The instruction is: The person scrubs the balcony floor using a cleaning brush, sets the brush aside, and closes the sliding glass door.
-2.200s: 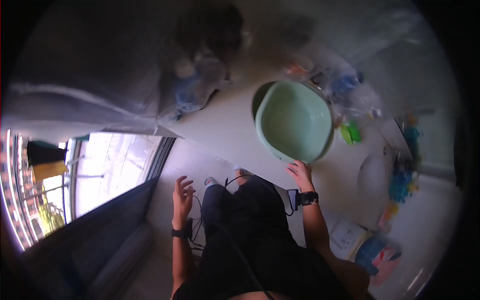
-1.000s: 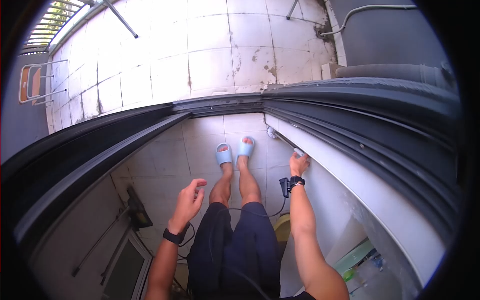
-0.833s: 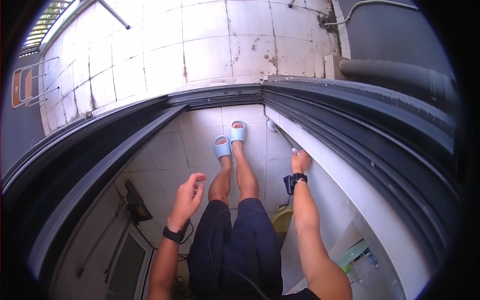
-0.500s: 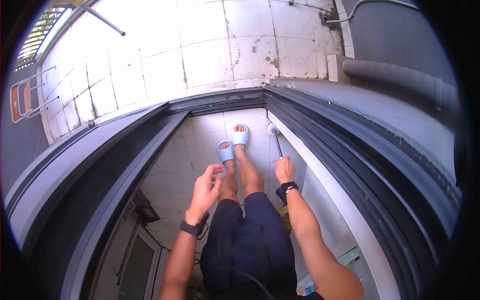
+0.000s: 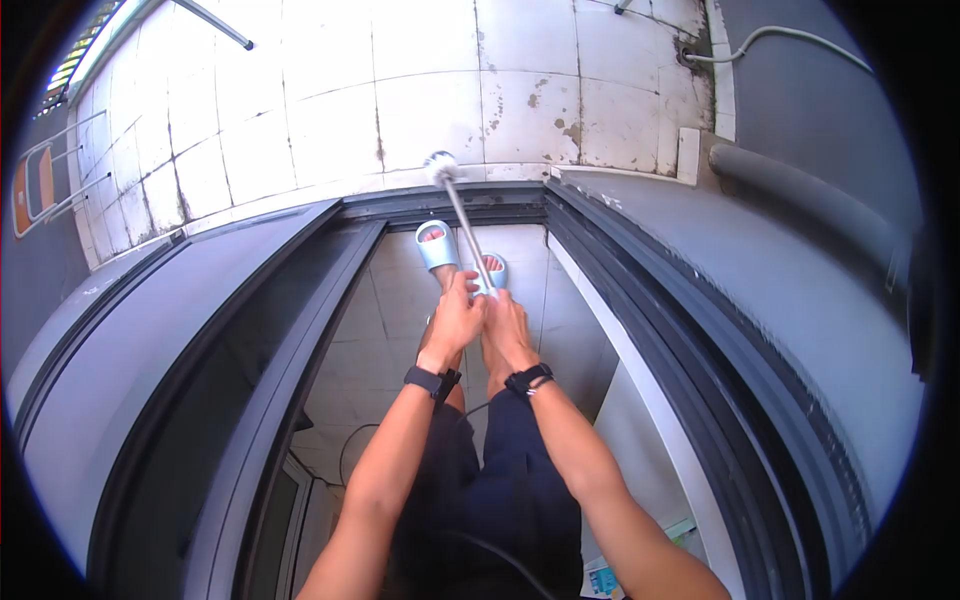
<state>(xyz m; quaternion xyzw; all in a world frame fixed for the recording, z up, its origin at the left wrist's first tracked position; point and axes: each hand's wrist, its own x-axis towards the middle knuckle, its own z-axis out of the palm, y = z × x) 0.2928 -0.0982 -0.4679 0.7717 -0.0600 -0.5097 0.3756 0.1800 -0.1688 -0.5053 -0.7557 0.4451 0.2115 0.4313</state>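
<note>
A long-handled brush [image 5: 463, 218] with a round, whitish head extends forward from my hands, its head over the door threshold. My right hand [image 5: 507, 325] is closed round the handle's near end. Beside it, my left hand [image 5: 459, 320] has its fingers bent close to the handle; whether they grip it is hidden. Both hands are close together above my slippered feet, and a black band circles each wrist.
A dark sliding-door track [image 5: 450, 205] crosses ahead, with door frames on both sides. Beyond it lies a stained tiled floor [image 5: 430, 120]. A folded chair [image 5: 40, 190] stands at the far left. A grey pipe [image 5: 800, 190] runs along the right.
The brush has been picked up from beside the right wall and swung forward and left in my right hand. My left hand has come in beside it. My left foot has stepped forward.
</note>
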